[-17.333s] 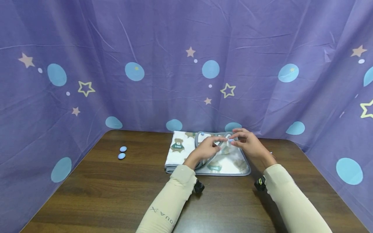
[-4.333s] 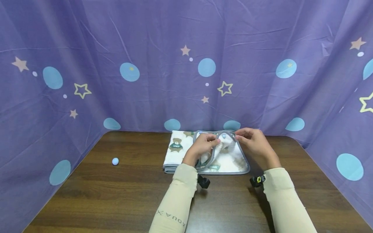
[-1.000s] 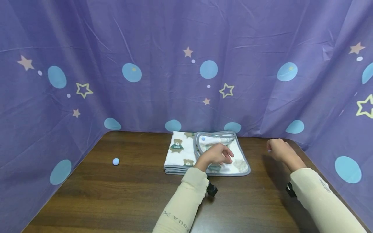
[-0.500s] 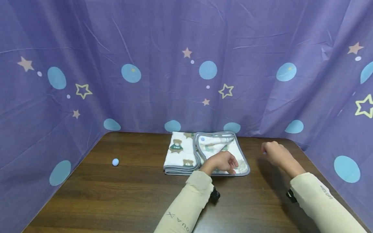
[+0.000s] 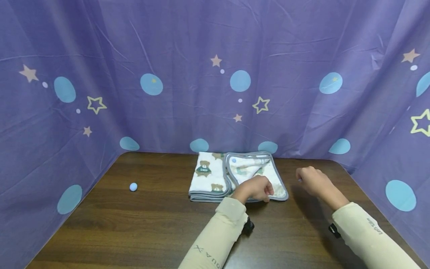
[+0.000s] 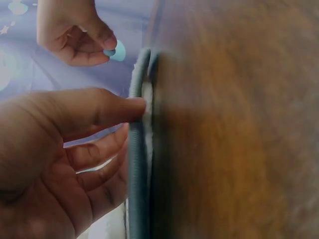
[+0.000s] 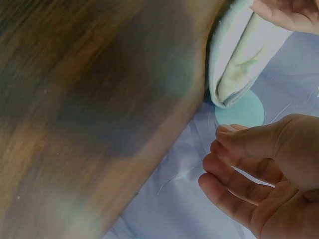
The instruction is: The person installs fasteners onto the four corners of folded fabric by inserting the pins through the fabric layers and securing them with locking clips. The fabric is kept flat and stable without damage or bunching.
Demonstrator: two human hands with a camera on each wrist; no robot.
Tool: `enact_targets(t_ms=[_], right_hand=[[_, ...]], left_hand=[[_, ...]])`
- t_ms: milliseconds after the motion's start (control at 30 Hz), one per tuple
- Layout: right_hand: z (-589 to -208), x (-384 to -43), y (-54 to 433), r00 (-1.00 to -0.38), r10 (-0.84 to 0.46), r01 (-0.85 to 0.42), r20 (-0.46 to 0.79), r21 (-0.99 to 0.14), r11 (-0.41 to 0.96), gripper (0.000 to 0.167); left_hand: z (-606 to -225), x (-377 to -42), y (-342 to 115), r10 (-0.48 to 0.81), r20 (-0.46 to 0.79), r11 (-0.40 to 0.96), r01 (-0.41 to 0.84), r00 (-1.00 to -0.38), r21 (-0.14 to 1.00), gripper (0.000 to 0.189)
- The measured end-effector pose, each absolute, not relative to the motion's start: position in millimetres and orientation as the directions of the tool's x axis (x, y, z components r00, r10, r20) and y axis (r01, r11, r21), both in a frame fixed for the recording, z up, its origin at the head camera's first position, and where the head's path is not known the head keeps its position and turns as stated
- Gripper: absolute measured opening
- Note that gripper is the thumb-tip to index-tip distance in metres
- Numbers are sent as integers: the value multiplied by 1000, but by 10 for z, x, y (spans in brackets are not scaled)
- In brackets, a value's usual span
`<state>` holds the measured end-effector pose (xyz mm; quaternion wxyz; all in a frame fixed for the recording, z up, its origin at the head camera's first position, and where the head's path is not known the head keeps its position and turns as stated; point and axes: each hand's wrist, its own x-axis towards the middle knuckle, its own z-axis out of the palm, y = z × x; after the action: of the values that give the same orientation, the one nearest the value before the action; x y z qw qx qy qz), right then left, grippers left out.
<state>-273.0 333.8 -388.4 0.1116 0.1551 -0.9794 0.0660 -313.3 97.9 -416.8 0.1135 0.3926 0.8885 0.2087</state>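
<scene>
A folded white blanket (image 5: 209, 179) with bear prints and grey binding lies at the table's back middle. My left hand (image 5: 256, 187) is at its front right edge; in the left wrist view, thumb and fingers pinch the grey binding (image 6: 138, 174). To the right of the blanket, above the table, my right hand (image 5: 312, 181) pinches a small round blue button-like piece (image 6: 109, 52) between thumb and forefinger. That piece is hidden by the fingers in the right wrist view. Another blue piece (image 5: 234, 160) sits on the blanket's turned-over flap (image 5: 243, 167).
One more round blue piece (image 5: 133, 186) lies on the brown wooden table (image 5: 111, 224) at the left. A purple curtain (image 5: 195, 48) with stars and dots surrounds the table's back and sides. The blanket reaches close to the back edge.
The left of the table had two blue pieces, now one. My left hand left the raised flap, which now lies down, and took the front edge. My right hand moved right, then slightly back left.
</scene>
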Motion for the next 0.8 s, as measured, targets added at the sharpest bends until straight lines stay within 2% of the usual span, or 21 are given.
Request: enact_targets(t_ms=[233,433,533,667,800], right_hand=[[-3864,-2706,3316,-922,-297,-327,250,-90,941,22],[-3845,-2710,3288,-900,-329,-368,285,-97,925,23],[-3819,-2715,3256,-887,-342,-391,311,-111,914,22],[-3778,-2716,3202,-871,-354,-417,339,-131,900,24],[-3736,-2710,3132,-850,-379,-462,365,-170,871,24]], left_hand=[[-4219,-3267,923,772,-15,565,674,-635,476,23],[-4204,-3359,796,778,66,480,659,-625,579,25],[-4162,-3383,709,743,93,437,586,-662,682,28],[-4124,-3401,609,676,87,358,430,-732,829,31],[-4104,-3421,537,615,97,292,340,-783,894,34]])
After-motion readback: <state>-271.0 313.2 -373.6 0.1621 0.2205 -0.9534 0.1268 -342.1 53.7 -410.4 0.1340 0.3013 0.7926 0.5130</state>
